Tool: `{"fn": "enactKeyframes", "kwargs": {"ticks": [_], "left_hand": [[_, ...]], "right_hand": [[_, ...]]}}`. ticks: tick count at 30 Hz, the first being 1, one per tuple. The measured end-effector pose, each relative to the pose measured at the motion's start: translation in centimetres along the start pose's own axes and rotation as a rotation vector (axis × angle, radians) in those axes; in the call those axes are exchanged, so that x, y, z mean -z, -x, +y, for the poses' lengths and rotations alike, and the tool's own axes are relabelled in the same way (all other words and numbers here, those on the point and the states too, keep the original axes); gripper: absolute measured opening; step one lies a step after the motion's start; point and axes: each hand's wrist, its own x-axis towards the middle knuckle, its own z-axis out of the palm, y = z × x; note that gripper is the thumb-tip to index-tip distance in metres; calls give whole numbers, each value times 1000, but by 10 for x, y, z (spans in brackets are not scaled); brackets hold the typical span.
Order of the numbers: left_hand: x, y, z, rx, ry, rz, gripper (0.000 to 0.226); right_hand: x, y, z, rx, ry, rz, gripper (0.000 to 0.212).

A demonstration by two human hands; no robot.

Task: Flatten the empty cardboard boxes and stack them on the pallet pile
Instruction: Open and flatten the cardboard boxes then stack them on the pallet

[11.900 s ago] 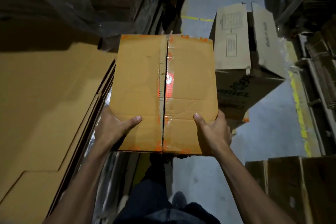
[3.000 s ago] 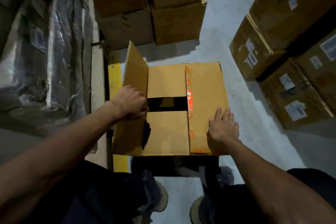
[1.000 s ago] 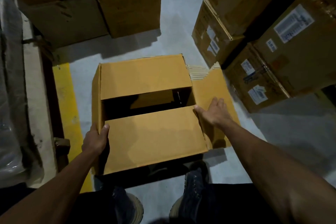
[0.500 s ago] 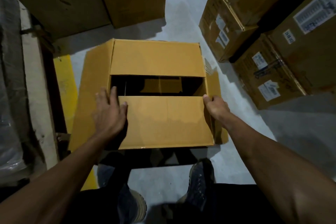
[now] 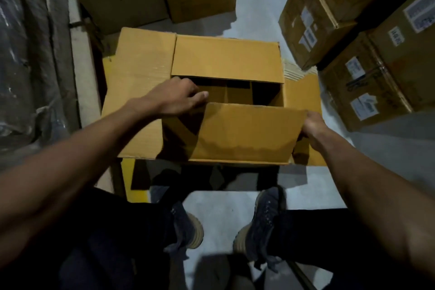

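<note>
While the cardboard box (image 5: pixel 226 101) stands on the floor just ahead of the shoes (image 5: pixel 259 223), flap-opening is in hand: the left hand (image 5: pixel 174 96) curls into the gap, and the right hand (image 5: pixel 313 125) grips the near flap's (image 5: pixel 247 134) right edge. Next, judged: fold both inner flaps out, then collapse the walls (stacked cartons (image 5: pixel 353 42) stand right of the box). Half a second ago, the left hand lay flat on the near flap.

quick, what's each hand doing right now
Left hand: fingers curled at the open box gap; grip cannot be told.
Right hand: gripping the near flap edge.
</note>
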Motion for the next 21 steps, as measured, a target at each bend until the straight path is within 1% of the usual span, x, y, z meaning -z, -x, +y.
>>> {"fn": "enactKeyframes", "kwargs": {"ticks": [1, 2, 3, 4, 5, 7, 8, 9, 11, 13, 14, 16, 18, 21], "left_hand": [[9, 5, 6, 18, 28, -80, 39], [15, 10, 11, 34, 33, -185, 36], [16, 14, 16, 45, 18, -301, 31], [11, 17, 19, 47, -7, -416, 27], [1, 20, 21, 36, -44, -515, 25], [-30, 20, 23, -11, -145, -636, 30], [-46, 18, 23, -25, -190, -663, 35], [-62, 16, 23, -15, -219, -674, 43], [-90, 13, 18, 65, -194, -700, 63], [-116, 13, 12, 117, -143, -730, 73], [-127, 14, 8, 109, -143, -719, 75], [-145, 18, 1, 56, -178, -642, 72], [-155, 19, -5, 26, -210, -531, 62], [-163, 25, -8, 35, -298, -407, 47]], "right_hand": [[2, 2, 0, 8, -30, -22, 12], [3, 7, 0, 8, -24, -45, 18], [3, 9, -1, 7, 20, -65, 37], [3, 14, -1, 15, 110, -76, 49], [1, 17, -1, 21, 195, -80, 54], [-3, 26, -1, 22, 274, -96, 51], [-6, 27, 2, 37, 312, -95, 48], [-9, 28, 4, 57, 374, -92, 47], [-11, 29, 8, 100, 487, -82, 48], [-11, 28, 11, 116, 552, -58, 54], [-12, 29, 11, 124, 585, -53, 57], [-13, 30, 12, 134, 636, -64, 62], [-18, 32, 14, 134, 648, -77, 68], [-30, 36, 21, 148, 688, -57, 74]]}}
